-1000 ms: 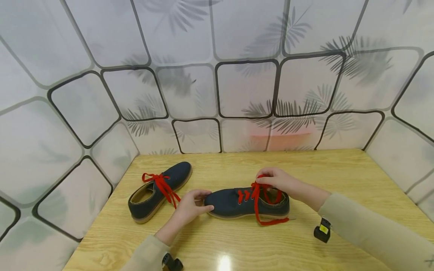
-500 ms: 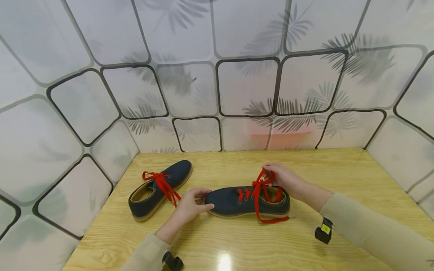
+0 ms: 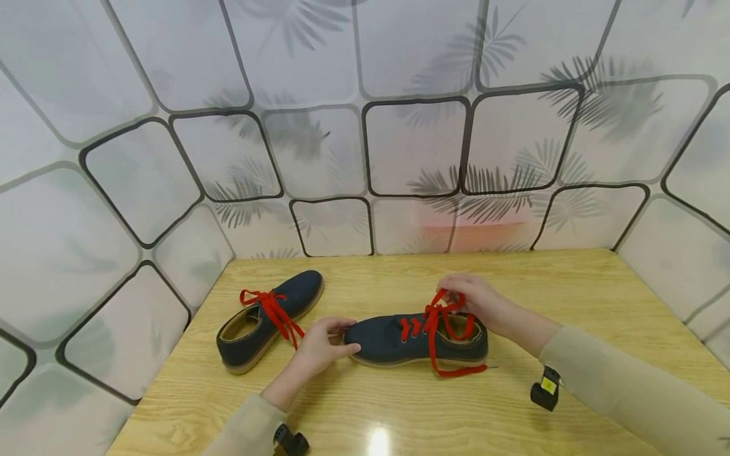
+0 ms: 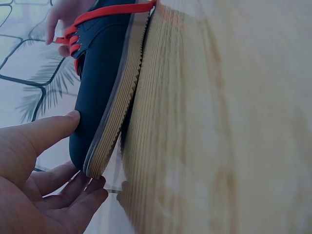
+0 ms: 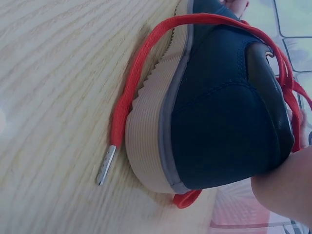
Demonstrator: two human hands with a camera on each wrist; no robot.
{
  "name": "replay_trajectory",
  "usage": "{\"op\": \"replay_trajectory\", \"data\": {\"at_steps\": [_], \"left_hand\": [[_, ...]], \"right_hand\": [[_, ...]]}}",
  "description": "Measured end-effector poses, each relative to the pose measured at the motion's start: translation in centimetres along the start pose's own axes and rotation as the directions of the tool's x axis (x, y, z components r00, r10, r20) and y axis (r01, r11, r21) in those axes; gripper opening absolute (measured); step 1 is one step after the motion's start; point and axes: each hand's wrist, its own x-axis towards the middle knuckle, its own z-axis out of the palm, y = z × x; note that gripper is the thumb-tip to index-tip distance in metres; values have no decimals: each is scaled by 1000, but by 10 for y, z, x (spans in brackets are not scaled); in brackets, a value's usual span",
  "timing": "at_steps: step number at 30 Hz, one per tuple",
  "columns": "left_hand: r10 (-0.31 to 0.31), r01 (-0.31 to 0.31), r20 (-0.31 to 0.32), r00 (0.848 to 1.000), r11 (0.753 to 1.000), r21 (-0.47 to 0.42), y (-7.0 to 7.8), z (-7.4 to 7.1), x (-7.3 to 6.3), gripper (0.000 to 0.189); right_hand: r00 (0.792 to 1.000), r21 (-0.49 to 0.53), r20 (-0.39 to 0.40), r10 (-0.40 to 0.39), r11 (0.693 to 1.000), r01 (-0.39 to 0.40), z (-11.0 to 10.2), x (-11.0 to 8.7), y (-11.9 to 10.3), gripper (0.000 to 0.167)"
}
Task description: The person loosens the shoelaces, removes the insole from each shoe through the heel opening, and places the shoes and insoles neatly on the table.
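Surroundings: wood-grain counter (image 3: pixel 456 424), with a patterned wall covering (image 3: pixel 416 149) rising behind it. Second navy shoe (image 3: pixel 299 292) lies to the left, set at an angle, toe pointing away from the person; the ends of its red bow (image 3: pixel 277 315) reach just beside the left hand (image 3: pixel 322 345). On the near side of the shoe being handled, the red lace (image 5: pixel 132 78) drapes down over the upper and sole to the counter, its metal tip (image 5: pixel 106 165) lying near the heel.

Hidden or unclear: right wrist view mostly filled by the heel, so that hand's fingertips are not readable there. A short red piece shows past the heel; cannot tell how it joins the rest. Both sleeves cut off by the head view's edge.

Position: navy shoe (image 3: pixel 379 339) sole-down on the counter, between the hands, toe at the left. Left hand grips the toe, thumb on the near side, fingers around the front. Right hand (image 3: pixel 476 303) is above the shoe opening, pinching a loop of the lace; exact finger placement partly hidden.
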Motion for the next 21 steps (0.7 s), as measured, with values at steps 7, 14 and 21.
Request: {"op": "replay_trajectory", "data": {"at_steps": [7, 14, 21], "left_hand": [[1, -1, 0, 1000, 1000, -6, 1, 0, 0, 48], [0, 0, -5, 1000, 1000, -4, 1, 0, 0, 48], [2, -2, -1, 1000, 1000, -2, 0, 0, 0, 47]], "right_hand": [[999, -286, 46, -24, 957, 36, 6, 0, -3, 38], [994, -418, 82, -69, 903, 97, 12, -1, -3, 21], [997, -280, 55, -57, 958, 70, 10, -1, 0, 19]]}}
